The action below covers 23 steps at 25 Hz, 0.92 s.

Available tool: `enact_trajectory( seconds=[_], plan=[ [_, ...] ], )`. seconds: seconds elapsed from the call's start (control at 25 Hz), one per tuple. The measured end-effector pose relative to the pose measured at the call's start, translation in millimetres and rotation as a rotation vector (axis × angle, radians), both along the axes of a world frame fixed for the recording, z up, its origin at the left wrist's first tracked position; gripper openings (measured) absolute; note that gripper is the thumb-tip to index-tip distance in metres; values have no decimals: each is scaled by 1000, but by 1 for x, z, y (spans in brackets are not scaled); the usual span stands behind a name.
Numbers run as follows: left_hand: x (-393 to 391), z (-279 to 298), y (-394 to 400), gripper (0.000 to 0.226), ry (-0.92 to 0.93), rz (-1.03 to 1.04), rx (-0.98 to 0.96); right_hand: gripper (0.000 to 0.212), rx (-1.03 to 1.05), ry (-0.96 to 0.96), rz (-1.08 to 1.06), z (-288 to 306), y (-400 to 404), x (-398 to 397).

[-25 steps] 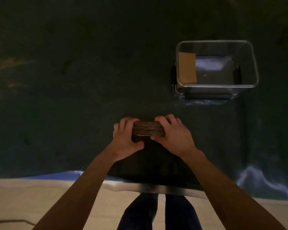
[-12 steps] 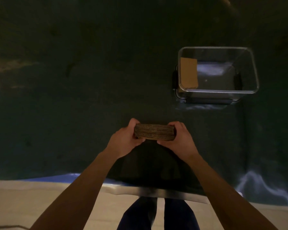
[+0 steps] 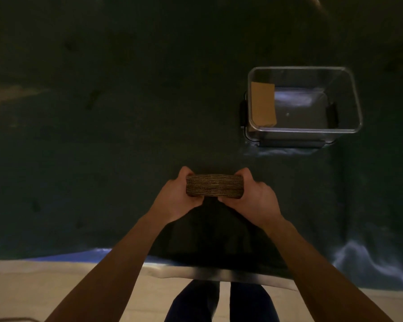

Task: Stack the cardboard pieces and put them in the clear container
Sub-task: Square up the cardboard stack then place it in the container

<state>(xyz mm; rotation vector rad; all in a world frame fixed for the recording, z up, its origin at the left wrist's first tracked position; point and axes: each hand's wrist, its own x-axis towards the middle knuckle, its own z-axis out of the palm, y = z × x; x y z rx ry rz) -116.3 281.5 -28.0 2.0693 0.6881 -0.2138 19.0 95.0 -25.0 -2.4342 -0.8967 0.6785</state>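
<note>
A thick stack of brown cardboard pieces point(image 3: 215, 185) is held above the dark table, its layered edge facing me. My left hand point(image 3: 176, 198) grips its left end and my right hand point(image 3: 251, 199) grips its right end. The clear container point(image 3: 356, 105) stands open at the far right of the table, well beyond my hands. One flat cardboard piece point(image 3: 263, 103) leans against its left inner wall.
The dark green table point(image 3: 102, 147) stretches far to the left and back. Its near edge point(image 3: 219, 274) runs just below my forearms, with pale floor and my legs under it. The container has dark clasps point(image 3: 242, 112) on its sides.
Both hands have shifted from the top of the stack to its ends and raised it slightly toward me. The view has tilted, so the container sits lower in frame.
</note>
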Motion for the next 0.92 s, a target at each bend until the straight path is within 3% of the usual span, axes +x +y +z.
enact_trajectory(
  seconds=[0.48, 0.6, 0.76, 0.92],
  plan=[
    [-4, -8, -6, 42, 45, 20, 40, 57, -28, -9, 32, -3, -1, 0],
    [-4, -8, -7, 44, -16, 60, 46, 54, 28, -77, 31, 0, -1, 1],
    [-5, -11, -16, 42, 20, 53, 64, 53, -48, 34, 21, -1, -5, -1],
    [-6, -12, -15, 41, -24, 95, 69, 50, 16, -21, 28, -2, -3, 0]
  ],
)
